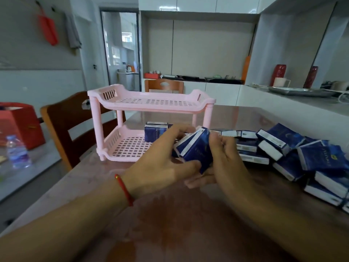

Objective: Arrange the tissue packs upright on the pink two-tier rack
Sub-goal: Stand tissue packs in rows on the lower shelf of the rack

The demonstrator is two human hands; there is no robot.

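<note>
My left hand (160, 165) and right hand (224, 159) meet over the table (170, 233), just in front of the pink rack (151, 121). Between them I hold a small bundle of blue tissue packs (194, 148), tilted, not yet on the rack. My left thumb curls under the bundle's near edge and the fingers wrap over its far side; my right fingers pinch its right end. A red string (124, 190) circles my left wrist.

To the right of the rack lies a loose pile of packs (294, 156), flat and overlapping on the table. On the rack's lower shelf, toward the back, a few packs stand upright (154, 132). The upper shelf (151, 102) holds nothing I can see. Left of the rack stands a wooden chair (62, 129), and farther left a water bottle (18, 152).
</note>
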